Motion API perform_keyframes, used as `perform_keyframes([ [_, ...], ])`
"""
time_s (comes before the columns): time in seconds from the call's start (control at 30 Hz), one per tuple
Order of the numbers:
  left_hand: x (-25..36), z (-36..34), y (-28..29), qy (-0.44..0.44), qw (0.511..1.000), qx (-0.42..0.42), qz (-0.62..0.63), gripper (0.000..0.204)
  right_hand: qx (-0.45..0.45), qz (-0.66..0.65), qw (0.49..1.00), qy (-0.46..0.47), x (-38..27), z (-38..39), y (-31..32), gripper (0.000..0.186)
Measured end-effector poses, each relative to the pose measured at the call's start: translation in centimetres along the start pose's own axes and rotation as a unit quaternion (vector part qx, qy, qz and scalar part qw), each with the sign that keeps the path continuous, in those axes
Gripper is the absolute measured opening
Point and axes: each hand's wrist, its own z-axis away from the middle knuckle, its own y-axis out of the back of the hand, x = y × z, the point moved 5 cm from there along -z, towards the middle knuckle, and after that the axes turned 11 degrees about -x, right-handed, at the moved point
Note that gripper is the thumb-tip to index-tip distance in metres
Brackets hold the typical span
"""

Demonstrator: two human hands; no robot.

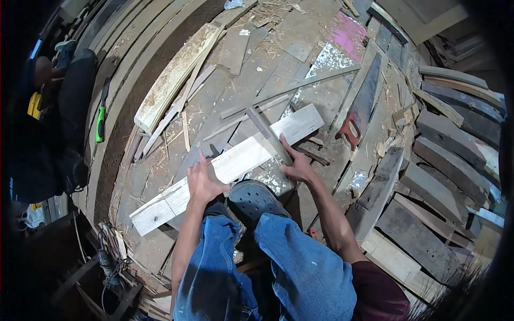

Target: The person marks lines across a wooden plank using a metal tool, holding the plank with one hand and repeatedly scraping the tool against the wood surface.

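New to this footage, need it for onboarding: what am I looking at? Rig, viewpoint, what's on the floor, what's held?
No machine here: a person works with two bare hands. The single picture comes from the left one of two head-worn fisheye cameras looking down, so straight edges bend near the rim.

The left hand rests with thumb and fingers spread on a long pale board. The right hand holds a wooden strip-like tool set across that board; its exact kind is hard to tell.

Around them on the littered floor lie a handsaw with a red handle, a thick pale beam and wood shavings.
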Motion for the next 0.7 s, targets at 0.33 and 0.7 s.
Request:
perform_keyframes([
  [0.33,0.6,-0.1,0.4,-0.002,0.999,-0.017,0.027,0.132,-0.020,0.003,1.000,-0.022,-1.3,0.2,-3.0,0.098],
  [0.7,-1.8,3.5,3.8,0.032,0.999,-0.001,0.027,0.145,0.025,0.023,0.999,-0.009,-3.0,1.4,-2.9,0.083],
])
